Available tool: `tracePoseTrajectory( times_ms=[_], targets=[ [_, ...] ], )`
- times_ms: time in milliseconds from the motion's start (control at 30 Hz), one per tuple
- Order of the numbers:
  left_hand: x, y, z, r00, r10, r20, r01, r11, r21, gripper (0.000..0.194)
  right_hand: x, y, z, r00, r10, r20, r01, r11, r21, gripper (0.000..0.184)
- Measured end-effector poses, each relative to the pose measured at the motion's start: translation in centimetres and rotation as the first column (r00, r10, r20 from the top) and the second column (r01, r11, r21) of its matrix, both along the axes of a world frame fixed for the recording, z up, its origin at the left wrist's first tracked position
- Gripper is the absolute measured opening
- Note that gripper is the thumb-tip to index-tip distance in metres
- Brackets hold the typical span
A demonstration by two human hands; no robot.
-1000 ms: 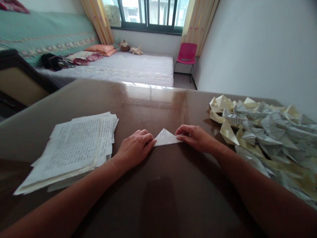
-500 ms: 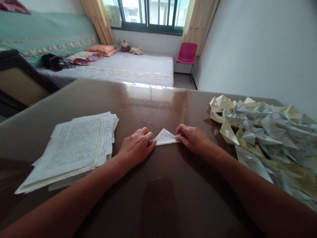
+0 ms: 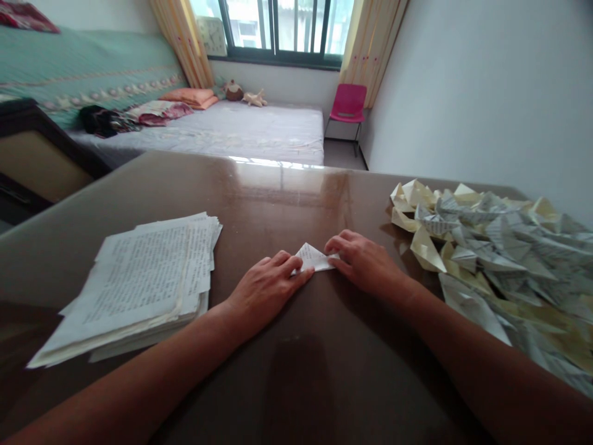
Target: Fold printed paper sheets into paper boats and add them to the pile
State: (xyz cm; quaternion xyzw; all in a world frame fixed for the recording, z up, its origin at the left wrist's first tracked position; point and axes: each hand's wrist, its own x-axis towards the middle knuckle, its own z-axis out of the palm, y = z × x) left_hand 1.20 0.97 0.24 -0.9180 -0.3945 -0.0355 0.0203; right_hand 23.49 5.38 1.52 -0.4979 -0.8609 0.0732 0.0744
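Note:
A small triangle of folded paper, white with print on it, lies on the brown table with its peak pointing away from me. My left hand is closed on its left part, the thumb along the lower edge and the fingers over the left slope. At the right corner, my right hand pinches the paper between thumb and fingers. Both ends of the triangle are partly hidden by my fingers.
A stack of printed sheets lies to the left, beside my left forearm. On the right, many folded paper boats, white and cream, are heaped near the wall. Beyond the table stand a bed and a pink chair.
My left hand has slid to the right along the folded paper and now covers more of it. My right hand stays at the right corner, its fingers slightly shifted.

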Motion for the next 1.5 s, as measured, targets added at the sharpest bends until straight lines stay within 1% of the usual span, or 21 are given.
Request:
tracePoseTrajectory(
  times_ms=[67, 133, 200, 267, 367, 467, 500, 567, 600, 633, 667, 733, 767, 833, 900, 1033, 1133, 1300, 1400, 1433, 1500],
  targets=[
    [0.1, -0.1, 0.0, 1.0, 0.013, -0.017, -0.013, 1.0, 0.0, 0.036, -0.6, -0.9, 0.7, 0.992, 0.108, 0.072, -0.114, 0.991, 0.077, 0.022],
    [0.1, -0.1, 0.0, 0.999, 0.024, -0.025, -0.024, 1.0, 0.004, 0.038, -1.2, -2.0, 1.4, 0.964, 0.194, 0.182, -0.209, 0.976, 0.065, 0.024],
    [0.1, -0.3, 0.1, 0.999, 0.033, -0.028, -0.033, 0.999, 0.009, 0.037, -1.6, -3.0, 1.9, 0.936, 0.206, 0.286, -0.224, 0.974, 0.029, 0.027],
    [0.0, -0.4, 0.2, 0.999, 0.035, -0.033, -0.035, 0.999, 0.01, 0.035, -1.8, -3.9, 2.2, 0.913, 0.181, 0.366, -0.19, 0.982, -0.011, 0.03],
    [-0.1, -0.5, 0.5, 0.998, 0.049, -0.05, -0.048, 0.999, 0.016, 0.031, -1.7, -4.6, 2.7, 0.897, 0.123, 0.425, -0.104, 0.992, -0.066, 0.032],
    [-0.1, -0.5, 0.5, 0.996, 0.061, -0.059, -0.059, 0.998, 0.03, 0.029, -1.3, -4.3, 3.3, 0.89, 0.083, 0.448, -0.035, 0.993, -0.116, 0.026],
    [-0.1, -0.5, 0.5, 0.997, 0.058, -0.054, -0.056, 0.998, 0.037, 0.028, -1.1, -3.9, 3.5, 0.895, 0.068, 0.441, -0.022, 0.994, -0.11, 0.025],
    [-0.2, -0.4, 0.3, 0.998, 0.044, -0.039, -0.042, 0.997, 0.058, 0.027, -0.6, -2.9, 3.6, 0.923, 0.013, 0.385, 0.002, 0.999, -0.039, 0.026],
    [-0.2, -0.4, 0.1, 0.999, 0.036, -0.03, -0.034, 0.997, 0.072, 0.027, -0.3, -2.2, 3.4, 0.945, -0.032, 0.326, 0.024, 0.999, 0.029, 0.026],
    [-0.2, -0.4, 0.0, 0.999, 0.029, -0.021, -0.027, 0.996, 0.088, 0.026, 0.1, -1.6, 3.0, 0.962, -0.068, 0.265, 0.049, 0.996, 0.077, 0.024],
    [-0.2, -0.4, -0.1, 1.0, 0.025, -0.012, -0.023, 0.994, 0.108, 0.025, 0.5, -0.9, 2.5, 0.976, -0.067, 0.206, 0.05, 0.995, 0.083, 0.024],
    [-0.2, -0.4, -0.3, 1.0, 0.028, 0.002, -0.028, 0.988, 0.152, 0.024, 1.2, 0.4, 1.2, 0.996, 0.002, 0.092, 0.0, 1.0, -0.018, 0.028],
    [-0.2, -0.5, -0.4, 0.999, 0.034, 0.007, -0.035, 0.984, 0.173, 0.023, 1.5, 0.9, 0.5, 0.999, 0.013, 0.041, -0.01, 0.998, -0.066, 0.03],
    [-0.2, -0.5, -0.4, 0.999, 0.045, 0.008, -0.045, 0.978, 0.206, 0.02, 1.8, 1.6, -0.6, 0.998, 0.038, -0.054, -0.046, 0.989, -0.142, 0.027],
    [-0.2, -0.5, -0.5, 0.999, 0.054, 0.004, -0.054, 0.973, 0.226, 0.019, 1.8, 1.8, -1.1, 0.989, 0.046, -0.143, -0.074, 0.978, -0.195, 0.02],
    [-0.1, -0.5, -0.6, 0.996, 0.073, 0.052, -0.086, 0.944, 0.318, 0.025, 0.6, 1.1, -1.1, 0.95, 0.048, -0.308, -0.134, 0.955, -0.264, 0.009],
    [0.0, -0.4, -0.6, 0.996, 0.042, 0.078, -0.068, 0.926, 0.371, 0.028, -0.5, 0.4, -1.2, 0.926, 0.089, -0.368, -0.179, 0.959, -0.218, 0.004],
    [0.1, -0.1, -0.6, 0.993, 0.047, 0.104, -0.081, 0.934, 0.347, 0.025, -1.2, 0.0, -1.8, 0.9, 0.138, -0.413, -0.205, 0.971, -0.123, 0.001],
    [0.2, 0.1, -0.5, 0.989, 0.058, 0.134, -0.098, 0.945, 0.313, 0.02, -1.0, 0.1, -1.6, 0.882, 0.196, -0.428, -0.24, 0.969, -0.051, 0.003],
    [0.1, 0.1, -0.5, 0.99, 0.06, 0.131, -0.097, 0.95, 0.298, 0.019, -0.8, 0.2, -1.3, 0.874, 0.215, -0.436, -0.264, 0.963, -0.054, 0.003],
    [-0.1, 0.1, -0.5, 0.993, 0.047, 0.104, -0.074, 0.959, 0.273, 0.017, -0.3, 0.5, -0.7, 0.864, 0.197, -0.463, -0.287, 0.948, -0.134, 0.013]
  ],
)
